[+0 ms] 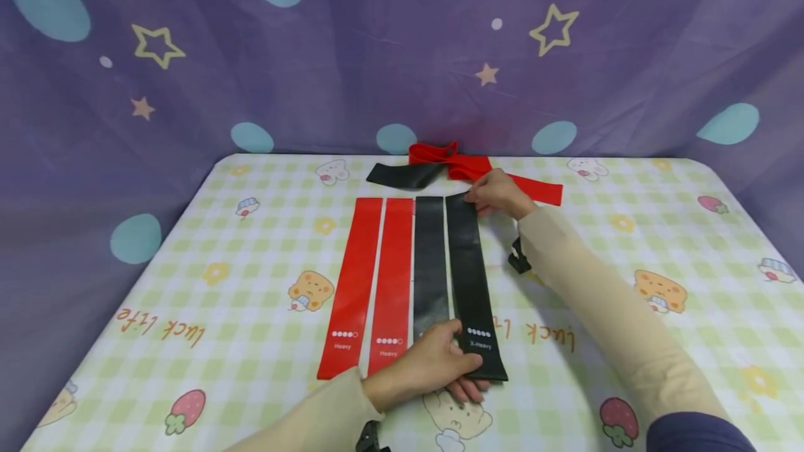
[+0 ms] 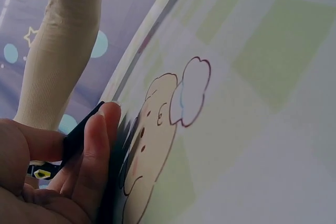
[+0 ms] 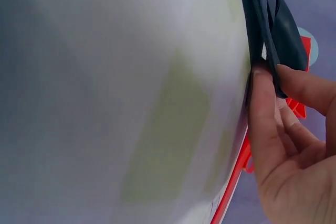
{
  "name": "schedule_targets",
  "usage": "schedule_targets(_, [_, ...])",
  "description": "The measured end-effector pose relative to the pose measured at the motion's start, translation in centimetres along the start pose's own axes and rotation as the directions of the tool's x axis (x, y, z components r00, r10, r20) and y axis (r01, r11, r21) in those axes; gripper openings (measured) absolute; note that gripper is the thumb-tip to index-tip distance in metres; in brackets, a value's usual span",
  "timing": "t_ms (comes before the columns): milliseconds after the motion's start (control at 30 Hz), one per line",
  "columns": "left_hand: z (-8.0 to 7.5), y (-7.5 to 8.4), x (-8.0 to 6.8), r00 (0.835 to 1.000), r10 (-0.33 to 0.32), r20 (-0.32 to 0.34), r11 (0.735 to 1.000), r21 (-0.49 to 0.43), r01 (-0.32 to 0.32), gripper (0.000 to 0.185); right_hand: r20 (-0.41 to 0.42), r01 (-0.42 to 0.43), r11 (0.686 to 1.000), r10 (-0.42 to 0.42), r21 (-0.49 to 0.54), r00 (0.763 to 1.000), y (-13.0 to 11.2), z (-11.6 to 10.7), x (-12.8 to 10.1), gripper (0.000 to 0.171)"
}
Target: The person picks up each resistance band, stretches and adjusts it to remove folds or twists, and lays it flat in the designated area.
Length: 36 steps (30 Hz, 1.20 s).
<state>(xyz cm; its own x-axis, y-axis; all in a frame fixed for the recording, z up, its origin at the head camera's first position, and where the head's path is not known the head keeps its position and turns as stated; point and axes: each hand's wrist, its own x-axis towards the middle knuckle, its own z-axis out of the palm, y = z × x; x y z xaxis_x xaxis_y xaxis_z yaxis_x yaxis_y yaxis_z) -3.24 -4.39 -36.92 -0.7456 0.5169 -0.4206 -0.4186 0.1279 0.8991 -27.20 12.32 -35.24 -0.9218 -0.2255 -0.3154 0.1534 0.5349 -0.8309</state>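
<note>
A table [image 1: 188,257] under a green-check cartoon cloth fills the head view, with a purple starred curtain [image 1: 314,54] hung behind it; at the cloth's centre four flat bands lie side by side, running from 12 to 6 o'clock; going from 9 toward 3 o'clock, the first red band [image 1: 352,277] is marked "Heavy" at its near end; just beside it lies the second red band [image 1: 392,277], marked the same; next comes the first black band [image 1: 430,264], its near end hidden under the left hand [image 1: 433,365]; last is the X-Heavy band [image 1: 471,277], black, the one both hands are on; the left hand pinches its 6 o'clock end, thumb on top by the label and fingers tucked beneath, and the left wrist view shows the black edge caught between thumb and fingers [image 2: 92,145] just above the cloth's bear print; the right hand [image 1: 499,194] pinches its 12 o'clock end, and the right wrist view shows the fingers [image 3: 262,124] closed on the dark edge where it lifts off the cloth; the two hands sit well apart, one at each end; at 12 o'clock near the table's far edge lies a loose black band [image 1: 402,174], touching a crumpled red pile [image 1: 440,155] whose tail runs toward 3 o'clock behind the right hand.
</note>
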Motion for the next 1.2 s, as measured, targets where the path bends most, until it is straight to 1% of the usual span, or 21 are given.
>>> schedule_targets(67, [0.1,0.1,0.1,1.000,-0.021,-0.007,1.000,0.011,0.021,0.029,-0.007,0.009,1.000,-0.009,-0.009,1.000,0.1,-0.3,-0.1,0.027])
schedule_targets(133, [0.2,0.1,0.1,0.999,-0.039,-0.014,0.999,0.027,0.039,0.025,-0.018,0.017,1.000,-0.017,-0.012,1.000,0.2,-0.6,-0.1,0.026])
schedule_targets(233, [0.2,0.3,0.1,0.998,-0.068,-0.011,0.996,0.064,0.069,0.009,-0.042,0.024,0.998,-0.026,-0.049,0.999,0.5,-1.0,-0.2,0.025])
schedule_targets(267, [0.2,0.3,0.1,0.997,-0.081,-0.004,0.993,0.081,0.081,0.010,-0.053,0.022,0.998,-0.025,-0.063,0.998,0.5,-1.2,-0.2,0.024])
schedule_targets(367, [0.2,0.6,0.0,0.993,-0.119,0.024,0.984,0.133,0.115,0.021,-0.080,0.010,0.994,-0.018,-0.105,0.997,0.6,-1.4,-0.1,0.022])
schedule_targets(467, [0.3,0.7,-0.1,0.988,-0.149,0.045,0.975,0.175,0.139,0.028,-0.083,-0.008,0.993,-0.002,-0.117,0.997,0.6,-1.6,0.0,0.020])
schedule_targets(733, [0.7,1.0,-0.6,0.980,-0.196,0.023,0.952,0.246,0.184,0.031,-0.046,-0.017,0.991,0.011,-0.132,0.999,0.6,-1.7,0.2,0.019])
schedule_targets(967, [0.5,1.2,-0.9,0.979,-0.205,-0.003,0.926,0.322,0.195,0.036,-0.058,-0.026,0.988,0.017,-0.151,0.998,0.4,-2.0,-0.1,0.016])
schedule_targets(1100, [0.4,1.2,-0.9,0.983,-0.182,-0.018,0.910,0.375,0.175,0.039,-0.075,-0.016,0.984,0.003,-0.180,0.997,0.3,-2.5,-0.4,0.018])
schedule_targets(1200, [0.4,1.2,-1.0,0.986,-0.164,-0.016,0.905,0.395,0.157,0.039,-0.084,-0.013,0.980,-0.004,-0.199,0.996,0.3,-3.0,-0.5,0.020])
